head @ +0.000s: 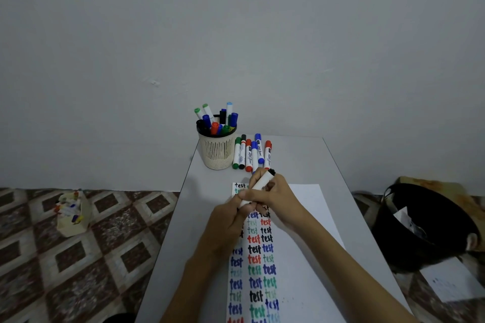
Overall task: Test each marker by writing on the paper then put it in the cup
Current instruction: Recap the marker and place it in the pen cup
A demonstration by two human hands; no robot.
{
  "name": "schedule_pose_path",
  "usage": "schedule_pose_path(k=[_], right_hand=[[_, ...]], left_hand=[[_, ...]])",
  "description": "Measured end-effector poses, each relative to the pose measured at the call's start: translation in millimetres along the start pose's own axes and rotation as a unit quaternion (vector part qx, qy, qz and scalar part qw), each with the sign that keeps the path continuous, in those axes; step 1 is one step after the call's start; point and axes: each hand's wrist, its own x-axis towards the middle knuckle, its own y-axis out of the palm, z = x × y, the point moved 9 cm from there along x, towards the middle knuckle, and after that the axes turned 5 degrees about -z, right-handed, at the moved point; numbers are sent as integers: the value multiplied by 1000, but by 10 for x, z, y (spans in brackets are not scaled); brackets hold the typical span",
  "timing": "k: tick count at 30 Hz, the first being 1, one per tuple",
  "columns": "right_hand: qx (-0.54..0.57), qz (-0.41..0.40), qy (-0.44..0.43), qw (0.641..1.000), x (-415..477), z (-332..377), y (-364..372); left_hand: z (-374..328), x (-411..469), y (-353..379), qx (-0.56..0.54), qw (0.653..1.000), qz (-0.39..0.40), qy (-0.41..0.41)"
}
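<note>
A white marker with a black end (262, 181) is held slanted over the paper (307, 220). My right hand (273, 194) grips its barrel. My left hand (231, 220) grips its lower end, which is hidden in the fingers. The paper carries columns of the word "test" in black, red, blue and green. A beige slotted cup (217, 151) stands at the table's far left and holds several markers. A row of several capped markers (252, 152) lies just right of the cup, beyond my hands.
The grey table (301, 157) is narrow, with its edges close on both sides. A black bin (420, 223) stands on the floor to the right, next to a loose sheet (451, 280). A beige box of markers (72, 214) sits on the tiled floor to the left.
</note>
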Motion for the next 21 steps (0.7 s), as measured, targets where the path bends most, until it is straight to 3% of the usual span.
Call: schedule_pose_path(k=[4, 17, 21], right_hand=[[28, 9, 1, 1000, 14, -29, 30], [51, 42, -10, 998, 63, -74, 13], [11, 64, -26, 998, 87, 19, -1]], left_hand=[[-68, -3, -56, -10, 999, -22, 29], [4, -9, -46, -26, 999, -18, -17], [-19, -6, -77, -24, 999, -29, -18]])
